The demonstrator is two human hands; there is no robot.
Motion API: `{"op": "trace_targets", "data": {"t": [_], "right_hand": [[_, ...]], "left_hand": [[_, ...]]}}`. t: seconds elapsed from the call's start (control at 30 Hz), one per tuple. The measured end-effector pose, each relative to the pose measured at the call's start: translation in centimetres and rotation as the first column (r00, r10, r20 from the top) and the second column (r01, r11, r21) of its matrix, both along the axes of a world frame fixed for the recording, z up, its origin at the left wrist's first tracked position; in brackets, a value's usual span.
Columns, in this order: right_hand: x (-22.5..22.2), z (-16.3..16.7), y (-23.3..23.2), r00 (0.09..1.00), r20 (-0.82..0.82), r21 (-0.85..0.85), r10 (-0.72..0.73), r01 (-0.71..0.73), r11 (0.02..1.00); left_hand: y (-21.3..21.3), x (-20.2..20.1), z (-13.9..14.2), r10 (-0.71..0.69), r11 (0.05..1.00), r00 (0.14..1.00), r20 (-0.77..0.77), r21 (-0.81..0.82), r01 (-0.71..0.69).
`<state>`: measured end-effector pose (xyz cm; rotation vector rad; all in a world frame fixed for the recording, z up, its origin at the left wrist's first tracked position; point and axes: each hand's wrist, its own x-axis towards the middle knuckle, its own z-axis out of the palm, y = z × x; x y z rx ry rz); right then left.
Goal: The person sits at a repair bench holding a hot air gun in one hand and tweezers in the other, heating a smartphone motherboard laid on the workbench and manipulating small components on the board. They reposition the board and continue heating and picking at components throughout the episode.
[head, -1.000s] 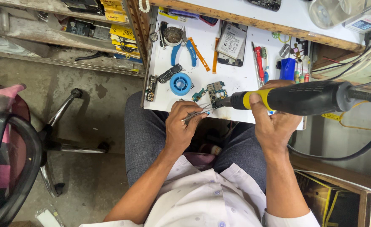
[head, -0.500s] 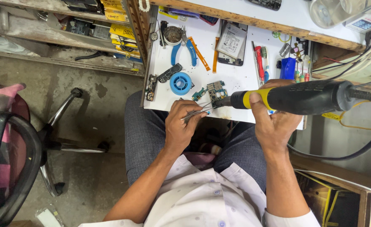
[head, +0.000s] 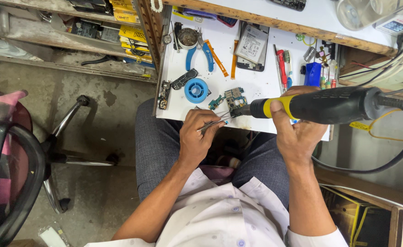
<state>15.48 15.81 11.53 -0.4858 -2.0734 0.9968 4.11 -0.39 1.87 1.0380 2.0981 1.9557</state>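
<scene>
My right hand (head: 297, 130) grips a black and yellow hot-air tool (head: 329, 105) with a thick black cable; its nozzle points left at a small green circuit board (head: 235, 98) on the white work surface (head: 256, 82). My left hand (head: 198, 137) pinches metal tweezers (head: 214, 124), whose tips reach toward the board's lower edge, close to the nozzle. A smaller green board piece (head: 215, 101) lies just left of the main board.
On the surface lie a blue solder reel (head: 196, 90), blue-handled pliers (head: 197, 48), orange strips (head: 233, 64), a phone with its back off (head: 251, 45), a red screwdriver (head: 281, 66) and a blue bottle (head: 312, 74). An office chair (head: 9, 183) stands at left; shelves hold yellow boxes (head: 130, 32).
Both hands stay nearly still; the tweezers and the nozzle remain at the board, with only tiny shifts of the left hand.
</scene>
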Motion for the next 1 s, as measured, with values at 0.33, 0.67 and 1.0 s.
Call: {"op": "trace_targets", "data": {"t": [0.33,0.67,1.0], "right_hand": [[-0.15,-0.02,-0.15,1.0,0.014,-0.011,-0.002,0.002,1.0],[-0.08,0.01,-0.12,1.0,0.022,-0.002,-0.02,0.02,1.0],[-0.09,0.05,-0.21,1.0,0.018,-0.015,-0.016,0.017,1.0]], "left_hand": [[0.01,-0.03,0.29,0.019,1.0,0.998,-0.056,-0.01,-0.019],[0.04,-0.07,0.19,0.009,1.0,0.999,-0.041,-0.022,-0.01],[0.01,-0.1,0.09,0.047,0.997,0.994,-0.097,-0.053,-0.052]]}}
